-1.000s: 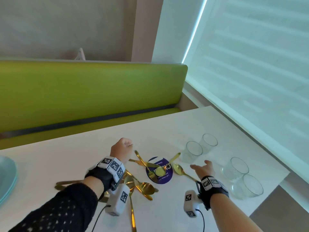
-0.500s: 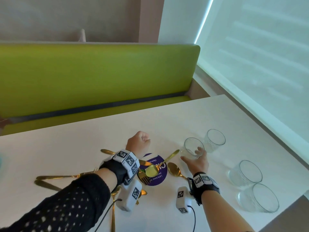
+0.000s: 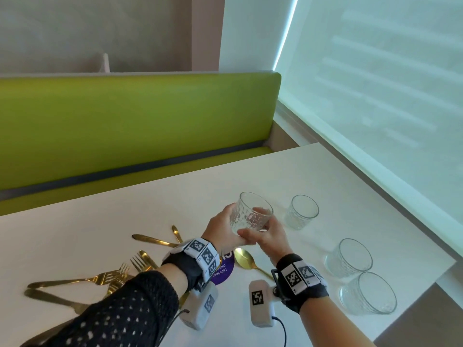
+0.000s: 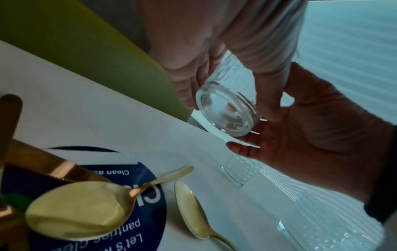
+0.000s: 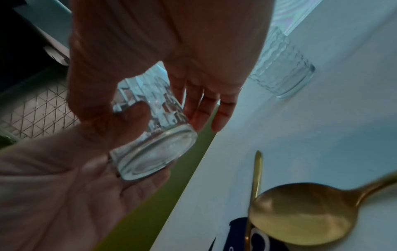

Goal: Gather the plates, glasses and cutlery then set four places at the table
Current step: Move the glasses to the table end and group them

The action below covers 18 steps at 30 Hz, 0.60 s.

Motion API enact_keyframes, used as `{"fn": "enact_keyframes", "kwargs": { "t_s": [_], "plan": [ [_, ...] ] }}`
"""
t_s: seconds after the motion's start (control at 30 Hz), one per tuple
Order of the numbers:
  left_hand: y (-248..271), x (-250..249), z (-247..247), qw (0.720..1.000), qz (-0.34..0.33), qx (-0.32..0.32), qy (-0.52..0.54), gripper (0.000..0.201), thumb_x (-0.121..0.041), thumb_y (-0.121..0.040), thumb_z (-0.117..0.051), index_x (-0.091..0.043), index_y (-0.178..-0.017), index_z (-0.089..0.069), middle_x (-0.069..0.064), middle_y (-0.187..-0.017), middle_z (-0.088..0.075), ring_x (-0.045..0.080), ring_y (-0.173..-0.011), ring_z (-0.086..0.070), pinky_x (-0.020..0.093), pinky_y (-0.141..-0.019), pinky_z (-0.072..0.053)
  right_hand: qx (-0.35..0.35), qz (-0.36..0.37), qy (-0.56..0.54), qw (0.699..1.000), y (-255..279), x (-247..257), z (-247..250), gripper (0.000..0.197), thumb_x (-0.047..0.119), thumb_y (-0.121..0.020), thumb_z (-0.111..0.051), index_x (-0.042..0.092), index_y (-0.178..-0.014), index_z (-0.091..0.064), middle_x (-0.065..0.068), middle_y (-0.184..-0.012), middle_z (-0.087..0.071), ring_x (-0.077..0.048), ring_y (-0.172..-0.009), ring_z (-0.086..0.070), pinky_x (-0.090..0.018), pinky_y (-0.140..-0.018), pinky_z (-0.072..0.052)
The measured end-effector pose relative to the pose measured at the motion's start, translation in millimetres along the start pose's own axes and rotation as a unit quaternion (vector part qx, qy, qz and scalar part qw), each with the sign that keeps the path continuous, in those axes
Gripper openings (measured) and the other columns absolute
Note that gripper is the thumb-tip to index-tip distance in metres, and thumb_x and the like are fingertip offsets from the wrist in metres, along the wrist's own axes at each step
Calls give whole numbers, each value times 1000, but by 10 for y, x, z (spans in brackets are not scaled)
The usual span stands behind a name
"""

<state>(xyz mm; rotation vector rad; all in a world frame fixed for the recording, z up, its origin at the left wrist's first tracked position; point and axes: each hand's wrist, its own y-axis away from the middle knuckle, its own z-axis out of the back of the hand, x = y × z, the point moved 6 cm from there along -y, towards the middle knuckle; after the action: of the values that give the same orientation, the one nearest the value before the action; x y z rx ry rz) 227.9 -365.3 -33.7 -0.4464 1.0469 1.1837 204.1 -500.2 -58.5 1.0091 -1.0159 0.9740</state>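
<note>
Clear, diamond-patterned glass tumbler is held up off the white desk, tilted, between both hands. The left hand wraps its fingers round the tumbler's left side, and the right hand grips the lower right side with its thumb across the front and its fingers behind. In the left wrist view the thick round base of the tumbler faces the camera, with the right hand's palm just under it. The right wrist view shows the same base resting against the left hand's palm.

Three more clear tumblers stand upright on the desk: one just right of the held one, and two near the desk's right edge. Gold cutlery lies scattered on the desk below the hands: a spoon beside a round purple sticker, forks and knives to the left. A green upholstered bench runs behind the desk.
</note>
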Motion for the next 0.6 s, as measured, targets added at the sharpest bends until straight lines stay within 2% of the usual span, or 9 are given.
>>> {"fn": "enact_keyframes", "kwargs": {
  "t_s": [0.03,0.1,0.13,0.2,0.3,0.37,0.47,0.53,0.6],
  "plan": [
    [1,-9,-7,1000,3,-6,3,88,-29,-64,-84,-20,-138,-38,-3,-120,-61,10,-100,-57,15,-82,-44,8,-7,-6,1000,-5,-18,14,79,22,-47,-82,10,-119,-53,-5,-97,-69,-12,-84,-66,-22,-72,-54],
    [12,0,-33,1000,13,-11,4,81,-31,-65,-83,-19,-133,-42,-4,-117,-62,8,-96,-56,15,-79,-44,30,-22,4,999,-18,-70,79,96,33,-40,-88,10,-125,-52,-6,-103,-70,-17,-97,-66,-32,-85,-55],
    [13,26,-41,1000,22,-16,4,79,-34,-65,-82,-19,-132,-43,-4,-119,-61,10,-100,-57,16,-79,-45,41,-32,17,998,-20,-96,127,101,37,-39,-89,13,-129,-50,-6,-109,-69,-20,-104,-64,-36,-91,-53],
    [16,98,-24,998,46,-36,9,80,-39,-64,-82,-20,-131,-43,-3,-125,-59,15,-111,-57,20,-83,-48,32,-71,44,996,-34,-205,308,96,31,-50,-90,17,-134,-45,-4,-116,-62,-22,-108,-59,-34,-89,-51],
    [3,194,71,994,78,-71,31,81,-37,-64,-82,-18,-133,-42,0,-130,-58,19,-117,-56,20,-86,-44,-83,-171,60,980,-73,-503,775,75,12,-69,-82,9,-133,-44,-9,-109,-59,-25,-96,-59,-34,-78,-51],
    [-11,227,143,991,87,-91,46,80,-35,-64,-82,-17,-131,-43,2,-128,-59,19,-115,-57,20,-84,-43,-169,-216,82,958,-132,-701,1053,77,14,-69,-81,9,-135,-40,-12,-110,-61,-29,-96,-61,-40,-88,-52],
    [-50,256,213,988,95,-107,56,74,-31,-66,-81,-16,-128,-43,2,-127,-58,19,-114,-56,20,-79,-42,-247,-223,104,937,-273,-786,1277,92,21,-66,-84,11,-141,-32,-18,-130,-55,-34,-118,-54,-41,-103,-44],
    [-76,282,240,986,99,-114,68,72,-30,-67,-81,-16,-126,-44,2,-127,-58,18,-112,-56,18,-74,-41,-263,-203,109,937,-400,-776,1325,101,23,-64,-85,11,-145,-26,-17,-141,-46,-33,-130,-44,-39,-109,-37],
    [-85,305,263,985,103,-119,75,70,-30,-67,-81,-17,-125,-44,1,-125,-58,15,-107,-54,13,-67,-40,-260,-190,114,940,-518,-792,1314,107,26,-61,-87,13,-146,-23,-14,-145,-42,-32,-134,-40,-41,-112,-34]
  ]
}}
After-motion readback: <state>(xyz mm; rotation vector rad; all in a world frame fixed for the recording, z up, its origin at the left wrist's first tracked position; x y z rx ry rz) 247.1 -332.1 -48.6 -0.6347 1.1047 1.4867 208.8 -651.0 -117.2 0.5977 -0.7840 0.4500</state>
